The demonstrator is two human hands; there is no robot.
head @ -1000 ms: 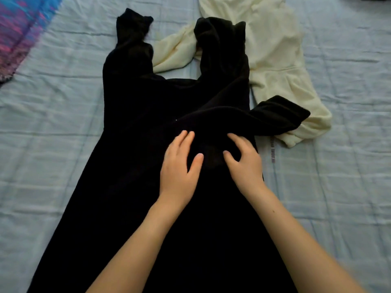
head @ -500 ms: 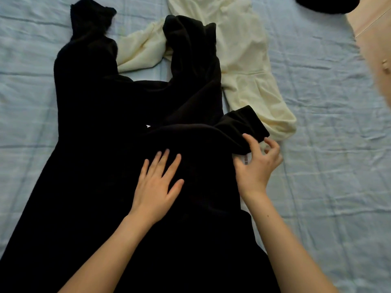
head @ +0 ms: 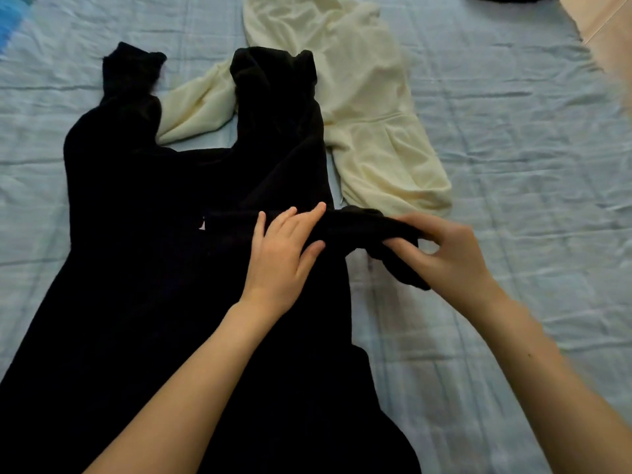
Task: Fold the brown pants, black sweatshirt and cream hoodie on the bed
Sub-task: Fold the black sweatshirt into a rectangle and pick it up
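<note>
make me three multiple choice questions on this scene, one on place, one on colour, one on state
1. Where does the cream hoodie lie? A) beyond the black sweatshirt B) under the person's arms C) on the floor
2. What colour is the bed sheet? A) red B) light blue C) green
3. What does the right hand do? A) lies flat B) grips a black sleeve C) hangs idle

1 A, it lies past the sweatshirt's sleeves; 2 B, pale blue all round; 3 B, its fingers curl round the sleeve end.
</note>
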